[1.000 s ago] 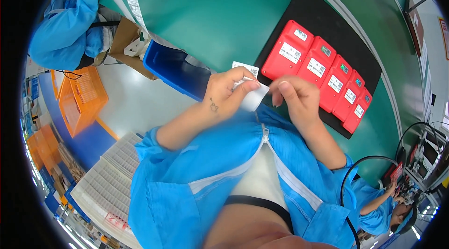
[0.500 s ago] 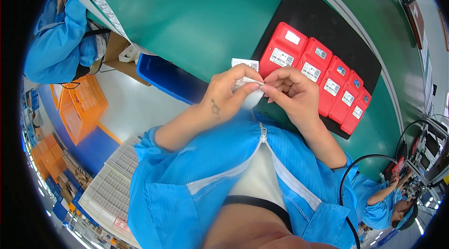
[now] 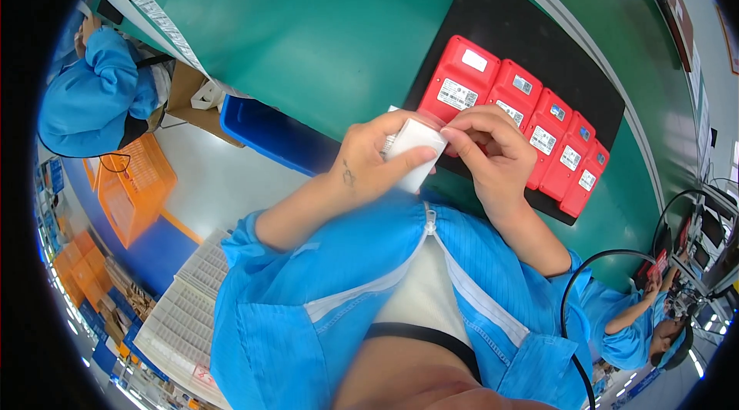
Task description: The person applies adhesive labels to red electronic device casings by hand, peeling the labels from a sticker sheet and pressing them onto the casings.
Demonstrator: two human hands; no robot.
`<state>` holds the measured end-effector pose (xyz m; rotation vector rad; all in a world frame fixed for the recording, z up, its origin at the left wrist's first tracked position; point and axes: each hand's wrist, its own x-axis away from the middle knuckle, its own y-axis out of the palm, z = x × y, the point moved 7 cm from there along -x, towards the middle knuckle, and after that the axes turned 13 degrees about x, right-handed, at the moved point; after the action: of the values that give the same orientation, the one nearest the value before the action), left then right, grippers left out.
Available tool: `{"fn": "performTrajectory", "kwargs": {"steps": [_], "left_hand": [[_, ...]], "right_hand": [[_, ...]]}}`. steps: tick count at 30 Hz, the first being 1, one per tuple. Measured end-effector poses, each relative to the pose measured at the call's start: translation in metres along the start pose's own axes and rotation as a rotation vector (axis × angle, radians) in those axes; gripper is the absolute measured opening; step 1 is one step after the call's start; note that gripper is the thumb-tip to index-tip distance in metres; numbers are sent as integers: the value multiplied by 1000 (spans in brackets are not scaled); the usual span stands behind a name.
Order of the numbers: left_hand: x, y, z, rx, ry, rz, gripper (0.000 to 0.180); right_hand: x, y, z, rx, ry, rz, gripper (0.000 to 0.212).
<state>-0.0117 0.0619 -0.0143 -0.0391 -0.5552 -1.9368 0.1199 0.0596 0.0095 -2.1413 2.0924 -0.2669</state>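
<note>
Between the thumb and fingers of my left hand is a folded white label sheet, its blank side up; printed parts peek out at its left edge. The thumb and forefinger of my right hand are pinched together at the upper right corner of that sheet. Whether a separate label is between those fingertips is hidden. Just beyond my hands, several red handheld devices lie face down in a slanting row, with white printed labels and small stickers on their backs. A black mat lies under them.
The green table carries the mat. A blue bin and a cardboard box stand at its left edge. Orange crates and stacked white trays are lower left. Co-workers in blue sit left and right; a black cable hangs at right.
The white label sheet has tilted so that its blank face shows broadly. My right fingers are still pinched at its edge. My view has shifted slightly.
</note>
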Motion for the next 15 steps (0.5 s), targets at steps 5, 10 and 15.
{"fn": "performTrajectory", "kwargs": {"steps": [5, 10, 15], "left_hand": [[5, -6, -9, -120, -134, -22, 21], [1, -6, -3, -170, 19, -178, 19], [-1, -6, 1, -128, 82, -136, 16]], "right_hand": [[-14, -28, 4, 54, 154, 175, 5], [-29, -28, 16, 117, 379, 34, 11], [-27, -26, 17, 221, 406, 84, 11]]}}
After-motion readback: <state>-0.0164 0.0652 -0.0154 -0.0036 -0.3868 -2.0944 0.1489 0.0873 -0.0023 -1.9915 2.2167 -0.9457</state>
